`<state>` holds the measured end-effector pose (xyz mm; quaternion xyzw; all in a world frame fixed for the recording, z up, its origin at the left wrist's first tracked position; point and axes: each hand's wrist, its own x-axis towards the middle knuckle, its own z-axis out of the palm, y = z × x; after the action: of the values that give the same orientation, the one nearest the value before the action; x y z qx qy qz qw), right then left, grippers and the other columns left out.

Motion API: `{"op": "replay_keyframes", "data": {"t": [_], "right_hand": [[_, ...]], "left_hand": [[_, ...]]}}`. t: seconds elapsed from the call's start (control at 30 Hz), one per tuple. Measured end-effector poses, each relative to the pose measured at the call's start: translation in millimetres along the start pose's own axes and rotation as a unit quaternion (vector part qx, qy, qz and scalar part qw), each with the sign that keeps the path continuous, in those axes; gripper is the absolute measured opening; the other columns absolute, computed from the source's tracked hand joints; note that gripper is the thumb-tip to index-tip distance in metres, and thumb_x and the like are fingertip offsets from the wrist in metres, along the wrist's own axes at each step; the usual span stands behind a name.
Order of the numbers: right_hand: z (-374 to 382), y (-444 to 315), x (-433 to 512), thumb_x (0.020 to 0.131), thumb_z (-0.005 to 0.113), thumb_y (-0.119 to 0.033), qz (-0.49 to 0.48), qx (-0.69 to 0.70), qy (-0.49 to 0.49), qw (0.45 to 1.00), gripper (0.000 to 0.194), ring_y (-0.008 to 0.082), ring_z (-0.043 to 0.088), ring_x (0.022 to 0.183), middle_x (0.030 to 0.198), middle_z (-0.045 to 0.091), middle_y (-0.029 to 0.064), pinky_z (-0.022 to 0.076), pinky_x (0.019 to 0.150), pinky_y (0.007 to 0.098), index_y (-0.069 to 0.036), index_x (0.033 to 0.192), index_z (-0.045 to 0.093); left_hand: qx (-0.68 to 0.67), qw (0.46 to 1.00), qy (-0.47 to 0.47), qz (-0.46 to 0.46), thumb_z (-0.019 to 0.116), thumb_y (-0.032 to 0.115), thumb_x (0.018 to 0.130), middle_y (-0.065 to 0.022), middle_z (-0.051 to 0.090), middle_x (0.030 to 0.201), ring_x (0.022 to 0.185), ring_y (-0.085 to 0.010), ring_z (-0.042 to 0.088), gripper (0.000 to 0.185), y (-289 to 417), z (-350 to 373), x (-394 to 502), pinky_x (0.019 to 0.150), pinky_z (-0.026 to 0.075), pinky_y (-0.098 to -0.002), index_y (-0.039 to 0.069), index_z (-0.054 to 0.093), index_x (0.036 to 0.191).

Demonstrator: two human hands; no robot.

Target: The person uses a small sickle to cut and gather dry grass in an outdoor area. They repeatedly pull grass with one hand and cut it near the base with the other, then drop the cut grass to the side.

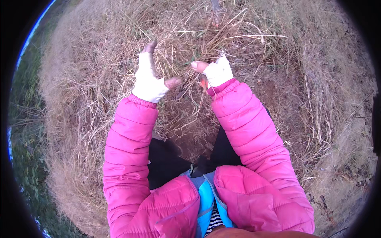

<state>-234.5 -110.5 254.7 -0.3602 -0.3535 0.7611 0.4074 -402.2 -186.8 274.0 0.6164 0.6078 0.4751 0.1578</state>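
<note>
My left hand (151,80), in a white fingerless covering, is spread over dry grass (175,56), with thumb and forefinger apart and nothing visible between them. My right hand (218,70), covered the same way, appears closed around an orange-handled tool (204,82). Orange shows below its thumb and again farther ahead, where a grey part (215,7) reaches the top of the view. Its fingers and most of the handle are hidden. A tangled bunch of dry stalks (215,41), with a few green blades, lies over the tool just beyond this hand.
Bare brown soil (193,139) and loose straw lie between my dark-trousered legs (166,157). Tall dry grass (80,74) surrounds me on both sides. Green foliage (26,178) borders the far left. My pink padded sleeves (128,148) come close to the stalks.
</note>
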Motion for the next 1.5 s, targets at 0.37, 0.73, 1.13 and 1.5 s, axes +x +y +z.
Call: {"op": "replay_keyframes", "data": {"t": [0.37, 0.73, 1.13, 1.5], "right_hand": [[-43.0, -21.7, -28.7, 0.07, 0.064, 0.017, -0.017, 0.146, -0.123, 0.982, 0.069, 0.0269, 0.062, 0.101, 0.113, 0.06, 0.0145, 0.0524, 0.088, 0.0385, -0.002, 0.132, 0.041], [-47.5, -19.1, -11.5, 0.063, 0.087, -0.009, -0.213, -0.162, 0.015, 0.963, 0.072, 0.0154, 0.051, 0.083, 0.098, 0.051, 0.0047, 0.0478, 0.073, 0.0289, -0.002, 0.12, 0.044], [-18.3, 34.5, -9.5, 0.074, 0.069, -0.011, -0.291, -0.344, -0.064, 0.89, 0.031, 0.0235, 0.055, 0.066, 0.072, 0.052, 0.0104, 0.0464, 0.063, 0.0348, -0.006, 0.098, 0.05], [-14.0, 20.0, -20.6, 0.085, 0.064, -0.008, -0.035, -0.113, -0.17, 0.978, 0.035, 0.0079, 0.056, 0.071, 0.091, 0.059, 0.0021, 0.0468, 0.054, 0.0221, -0.005, 0.117, 0.051]], "left_hand": [[0.17, 0.949, -0.255, -0.07, 0.084, 0.036, 0.054, -0.0229, 0.048, 0.131, 0.123, -0.0363, 0.045, 0.093, 22.7, 64.8, -10.5, 0.1, 0.039, -0.0417, 0.003, 0.045, 0.132], [-0.14, 0.971, -0.015, -0.194, 0.068, 0.003, 0.077, -0.0073, 0.068, 0.09, 0.083, -0.0168, 0.064, 0.025, -15.4, 73.2, 6.4, 0.075, 0.051, -0.0315, 0.001, 0.061, 0.101], [-0.474, 0.816, -0.006, -0.33, 0.067, 0.01, 0.082, -0.0107, 0.067, 0.097, 0.085, -0.0183, 0.065, 0.03, -4.0, 54.4, -1.9, 0.07, 0.054, -0.0293, -0.001, 0.063, 0.11], [-0.128, 0.987, -0.026, -0.098, 0.072, 0.008, 0.078, -0.0116, 0.065, 0.078, 0.063, -0.0194, 0.063, 0.027, -52.7, 59.3, -5.0, 0.052, 0.049, -0.0319, -0.005, 0.058, 0.097]]}}
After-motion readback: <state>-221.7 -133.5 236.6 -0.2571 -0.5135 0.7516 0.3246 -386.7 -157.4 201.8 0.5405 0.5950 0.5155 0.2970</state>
